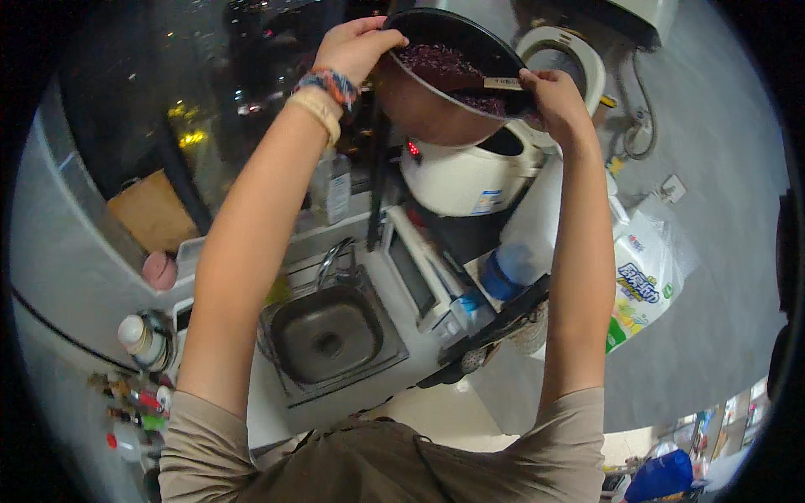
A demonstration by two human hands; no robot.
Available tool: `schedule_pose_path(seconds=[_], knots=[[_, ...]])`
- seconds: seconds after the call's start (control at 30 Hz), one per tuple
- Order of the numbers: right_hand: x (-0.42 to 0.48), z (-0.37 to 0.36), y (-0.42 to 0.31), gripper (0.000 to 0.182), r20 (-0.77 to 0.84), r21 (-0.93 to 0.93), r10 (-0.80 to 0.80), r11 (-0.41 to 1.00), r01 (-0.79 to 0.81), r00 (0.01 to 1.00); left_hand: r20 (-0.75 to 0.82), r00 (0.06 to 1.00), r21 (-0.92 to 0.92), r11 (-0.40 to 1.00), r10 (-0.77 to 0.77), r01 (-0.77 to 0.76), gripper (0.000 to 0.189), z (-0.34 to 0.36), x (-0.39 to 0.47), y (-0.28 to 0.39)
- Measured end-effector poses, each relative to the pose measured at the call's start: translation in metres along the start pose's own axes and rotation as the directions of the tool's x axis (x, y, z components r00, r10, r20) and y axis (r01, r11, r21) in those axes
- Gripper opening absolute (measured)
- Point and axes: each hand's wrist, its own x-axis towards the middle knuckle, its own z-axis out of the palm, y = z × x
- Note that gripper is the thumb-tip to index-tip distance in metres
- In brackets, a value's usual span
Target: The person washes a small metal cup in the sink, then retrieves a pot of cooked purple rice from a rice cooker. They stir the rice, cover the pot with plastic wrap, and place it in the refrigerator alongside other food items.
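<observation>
My left hand (360,47) grips the left rim of a rice cooker's inner pot (434,116), its thumb over the edge. The opposite rim is in my right hand (553,97). Dark purple grains (440,61), perhaps rice, lie in the tilted pot, which has a dark inside. A flat pale strip with writing (502,83), perhaps a utensil's handle, shows near my right fingers. Below and behind the raised pot stands the white rice cooker body (462,182), a red display lit on its side. Its round lid (594,69) stands up behind my right hand.
A steel sink (327,342) with a chrome faucet (333,258) lies below my left forearm. The cooker stands on a black shelf beside a blue-and-white container (512,270). A plastic package (635,283) is right of my right forearm. Stacked bowls (141,339) and several bottles are at far left.
</observation>
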Motion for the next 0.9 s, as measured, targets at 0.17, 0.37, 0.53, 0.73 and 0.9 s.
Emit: schedule_pose_path(seconds=[0.17,0.37,0.53,0.73,0.9], knots=[[-0.109,0.082,-0.006,0.024,0.193,0.131,-0.155,0.983,0.131,0.969,-0.02,0.994,-0.395,0.914,-0.112,0.095,0.061,-0.078,-0.14,0.027],[-0.262,0.2,0.031,0.034,0.415,0.334,-0.238,0.938,0.096,0.878,-0.44,0.858,-0.354,0.93,-0.263,0.103,0.077,-0.159,-0.338,0.027],[-0.355,0.272,0.055,0.041,0.63,0.128,-0.301,0.949,0.287,0.716,-0.714,0.661,-0.081,0.965,-0.23,0.249,0.078,-0.209,-0.488,0.029],[-0.432,0.309,0.083,0.023,0.822,-0.086,-0.159,0.915,0.395,0.547,-0.851,0.418,-0.088,0.871,-0.317,0.483,0.076,-0.218,-0.604,0.032],[-0.457,0.307,0.09,0.023,0.968,0.102,-0.205,0.848,0.519,0.145,-0.876,0.284,-0.205,0.834,-0.39,0.513,0.075,-0.217,-0.667,0.026]])
